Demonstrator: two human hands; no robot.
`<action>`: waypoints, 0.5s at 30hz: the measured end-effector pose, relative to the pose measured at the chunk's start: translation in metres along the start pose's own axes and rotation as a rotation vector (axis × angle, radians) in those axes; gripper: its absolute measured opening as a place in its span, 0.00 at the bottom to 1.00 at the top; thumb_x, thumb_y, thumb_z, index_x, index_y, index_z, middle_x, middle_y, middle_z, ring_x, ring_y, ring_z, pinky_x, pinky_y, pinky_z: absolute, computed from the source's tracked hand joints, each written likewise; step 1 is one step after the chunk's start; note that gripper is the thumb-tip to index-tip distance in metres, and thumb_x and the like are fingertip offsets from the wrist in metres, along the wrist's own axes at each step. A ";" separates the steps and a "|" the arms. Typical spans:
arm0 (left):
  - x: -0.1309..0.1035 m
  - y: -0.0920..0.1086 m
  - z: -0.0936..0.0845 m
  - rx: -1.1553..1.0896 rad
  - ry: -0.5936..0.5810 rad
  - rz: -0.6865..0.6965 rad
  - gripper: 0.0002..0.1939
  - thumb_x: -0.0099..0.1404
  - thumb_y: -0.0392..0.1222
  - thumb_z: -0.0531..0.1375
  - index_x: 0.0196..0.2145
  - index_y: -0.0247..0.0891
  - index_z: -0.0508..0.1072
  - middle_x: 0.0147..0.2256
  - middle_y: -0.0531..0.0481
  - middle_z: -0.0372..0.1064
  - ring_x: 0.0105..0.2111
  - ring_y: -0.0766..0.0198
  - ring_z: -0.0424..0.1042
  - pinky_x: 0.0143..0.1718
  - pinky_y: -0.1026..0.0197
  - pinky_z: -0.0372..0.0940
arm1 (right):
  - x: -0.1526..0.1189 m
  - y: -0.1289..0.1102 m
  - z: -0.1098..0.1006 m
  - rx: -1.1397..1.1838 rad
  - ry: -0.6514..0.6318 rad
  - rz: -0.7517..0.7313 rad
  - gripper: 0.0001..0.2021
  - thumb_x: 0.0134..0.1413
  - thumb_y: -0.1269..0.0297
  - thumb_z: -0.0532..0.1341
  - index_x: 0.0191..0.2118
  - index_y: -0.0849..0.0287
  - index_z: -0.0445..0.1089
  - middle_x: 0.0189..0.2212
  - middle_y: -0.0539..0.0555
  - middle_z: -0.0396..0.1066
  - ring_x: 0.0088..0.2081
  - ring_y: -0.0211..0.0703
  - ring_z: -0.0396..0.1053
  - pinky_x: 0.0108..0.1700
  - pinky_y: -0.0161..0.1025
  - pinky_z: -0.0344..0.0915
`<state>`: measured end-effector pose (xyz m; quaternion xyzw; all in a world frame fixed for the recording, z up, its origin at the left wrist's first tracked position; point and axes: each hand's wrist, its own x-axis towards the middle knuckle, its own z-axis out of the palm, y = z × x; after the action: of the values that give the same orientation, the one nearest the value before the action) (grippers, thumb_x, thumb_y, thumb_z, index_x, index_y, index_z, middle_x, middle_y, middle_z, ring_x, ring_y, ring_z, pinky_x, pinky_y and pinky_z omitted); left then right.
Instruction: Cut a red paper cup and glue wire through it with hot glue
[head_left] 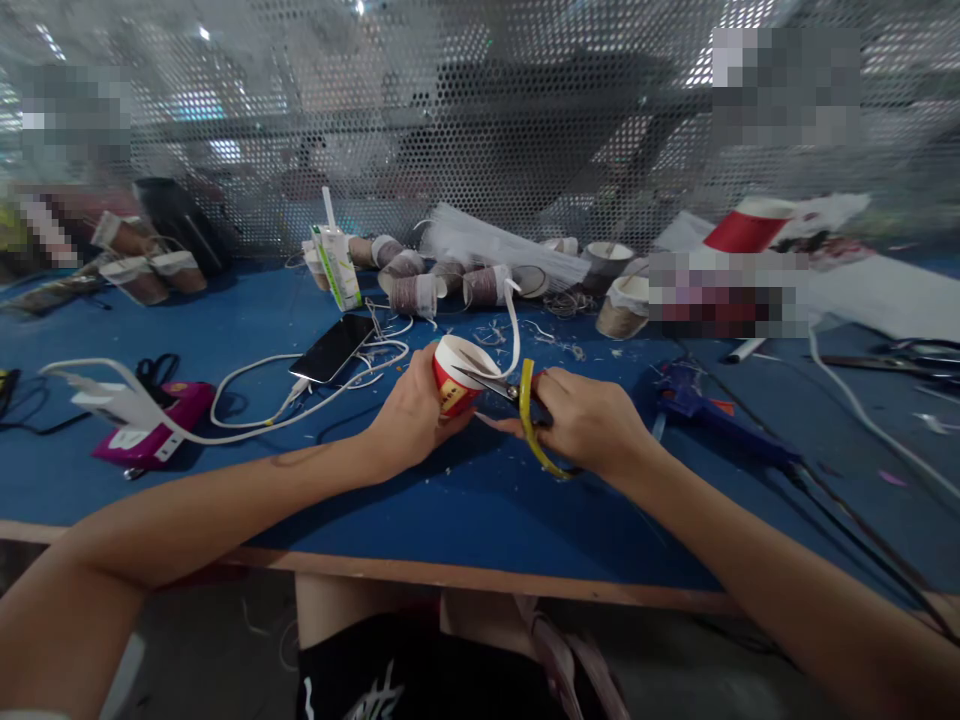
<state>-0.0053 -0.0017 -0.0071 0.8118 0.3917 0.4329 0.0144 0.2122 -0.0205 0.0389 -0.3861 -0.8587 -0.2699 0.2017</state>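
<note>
a red and white paper cup (452,393) is held just above the tabletop (375,515), tilted, its open mouth facing upward. the left hand (411,412) has a firm grip on it, fingers curled around its left side and lower part. the right hand (581,415) has its grip closed around the yellow handles of a pair of metal scissors (528,410), whose slightly parted blades lie across the cup's rim. a narrow curling white strip (515,330) rises beside the rim, near the scissors' pivot. just beyond the cup, small pale scraps lie scattered on the blue surface, and behind them sits a cluster of brown twine-wrapped cups (412,296), several lying on their sides, with a sheaf of translucent white strips (499,247) over them. at the left end of this cluster stands a white and green drink carton (337,268) with a straw. nearer, to the left, a black-screened phone (332,348) lies with a white cable (202,440) plugged in, close to a magenta power block (189,408). to the right of the right hand lies a dark blue glue gun (720,420). farther right and back is another red and white cup (746,230); a perforated metal screen (360,120) stands behind everything.
</note>
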 end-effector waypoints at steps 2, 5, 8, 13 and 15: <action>0.000 0.001 -0.001 0.029 0.005 0.029 0.37 0.58 0.46 0.63 0.57 0.31 0.48 0.47 0.34 0.64 0.47 0.48 0.71 0.45 0.48 0.71 | 0.000 0.000 0.000 -0.006 0.007 -0.005 0.33 0.62 0.41 0.43 0.27 0.65 0.70 0.19 0.55 0.64 0.21 0.38 0.60 0.21 0.34 0.47; 0.001 0.001 -0.001 0.052 0.028 0.059 0.37 0.59 0.45 0.62 0.57 0.31 0.47 0.48 0.33 0.64 0.48 0.48 0.71 0.46 0.48 0.71 | -0.001 0.001 0.000 -0.005 0.029 -0.031 0.32 0.62 0.42 0.43 0.26 0.65 0.69 0.18 0.55 0.65 0.21 0.38 0.61 0.21 0.34 0.48; 0.000 0.000 0.000 0.060 0.040 0.064 0.38 0.58 0.44 0.63 0.57 0.31 0.46 0.48 0.33 0.63 0.48 0.49 0.71 0.46 0.50 0.71 | -0.001 0.002 0.001 0.000 0.058 -0.065 0.31 0.63 0.42 0.44 0.26 0.64 0.69 0.18 0.55 0.65 0.21 0.38 0.62 0.21 0.34 0.49; -0.001 -0.002 0.001 0.068 0.040 0.038 0.39 0.59 0.46 0.64 0.58 0.33 0.46 0.45 0.38 0.64 0.44 0.53 0.72 0.45 0.51 0.72 | -0.001 0.002 0.000 0.014 0.054 -0.071 0.31 0.63 0.42 0.44 0.25 0.64 0.68 0.18 0.54 0.65 0.20 0.37 0.61 0.21 0.34 0.48; -0.001 -0.003 0.002 0.079 0.039 0.038 0.39 0.59 0.47 0.63 0.58 0.32 0.45 0.46 0.37 0.64 0.45 0.51 0.71 0.46 0.50 0.71 | -0.001 0.001 -0.001 0.025 0.041 -0.049 0.31 0.62 0.42 0.44 0.25 0.64 0.68 0.18 0.54 0.65 0.20 0.37 0.61 0.21 0.34 0.48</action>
<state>-0.0057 0.0003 -0.0096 0.8103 0.3934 0.4330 -0.0337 0.2137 -0.0207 0.0392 -0.3568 -0.8670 -0.2718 0.2173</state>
